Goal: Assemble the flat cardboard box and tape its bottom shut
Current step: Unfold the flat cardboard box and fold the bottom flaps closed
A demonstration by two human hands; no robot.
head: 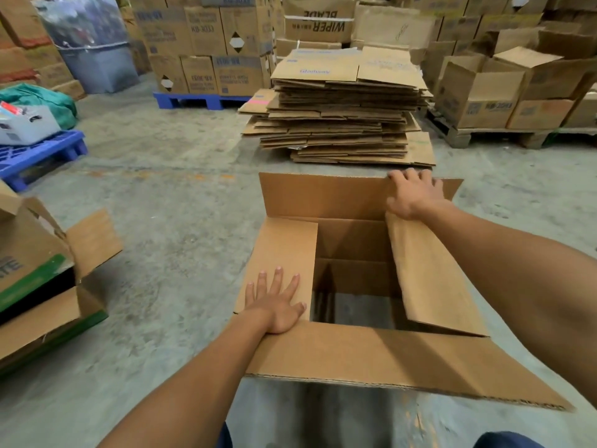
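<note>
A brown cardboard box point(371, 354) stands opened into shape on the concrete floor in front of me, its upper flaps spread. Through the middle I see down to the bare floor. My left hand point(277, 302) lies flat, fingers apart, on the left side flap, which is folded inward. My right hand point(416, 192) presses on the top of the right side flap where it meets the far flap, fingers spread over the far flap's edge. The near flap hangs out toward me. No tape is in view.
A tall stack of flat cardboard boxes point(342, 124) sits just beyond the box. Pallets of packed cartons point(206, 43) line the back, with open cartons point(504, 88) at right. An open box point(42, 270) sits at left, a blue pallet point(38, 156) behind it.
</note>
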